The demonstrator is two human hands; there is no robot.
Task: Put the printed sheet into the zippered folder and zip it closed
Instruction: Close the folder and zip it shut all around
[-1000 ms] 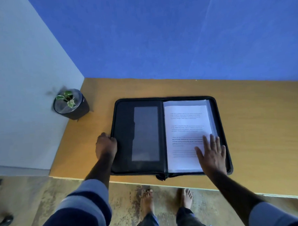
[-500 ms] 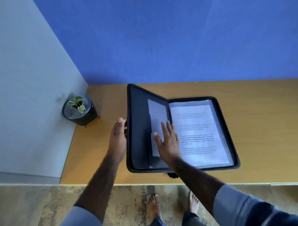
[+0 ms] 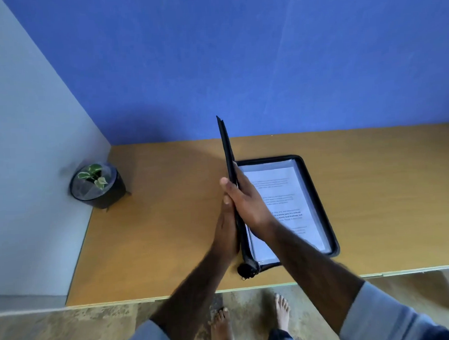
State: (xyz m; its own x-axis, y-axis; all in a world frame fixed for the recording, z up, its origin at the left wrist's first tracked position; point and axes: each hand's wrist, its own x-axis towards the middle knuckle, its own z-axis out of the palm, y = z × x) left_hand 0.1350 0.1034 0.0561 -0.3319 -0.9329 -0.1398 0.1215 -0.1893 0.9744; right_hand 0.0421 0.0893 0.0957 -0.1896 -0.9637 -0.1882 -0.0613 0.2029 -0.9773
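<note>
The black zippered folder [image 3: 318, 192] lies on the wooden desk with its right half flat. Its left cover [image 3: 226, 144] stands upright, seen edge-on. The printed sheet [image 3: 285, 190] rests inside the right half, text side up, partly hidden by my right forearm. My left hand [image 3: 224, 236] presses flat against the outer face of the raised cover. My right hand [image 3: 247, 202] holds the cover from the inner side, thumb wrapped over its edge. The zip pull [image 3: 244, 271] hangs at the folder's near spine corner.
A small black pot with a green plant [image 3: 98, 185] stands at the desk's far left, by the grey wall. The blue wall runs behind the desk [image 3: 156, 223]. The desk's front edge is near my bare feet [image 3: 249, 321].
The left cover has swung up from lying flat to vertical. My left hand moved from the cover's outer edge to its outer face; my right hand left the sheet and grips the cover.
</note>
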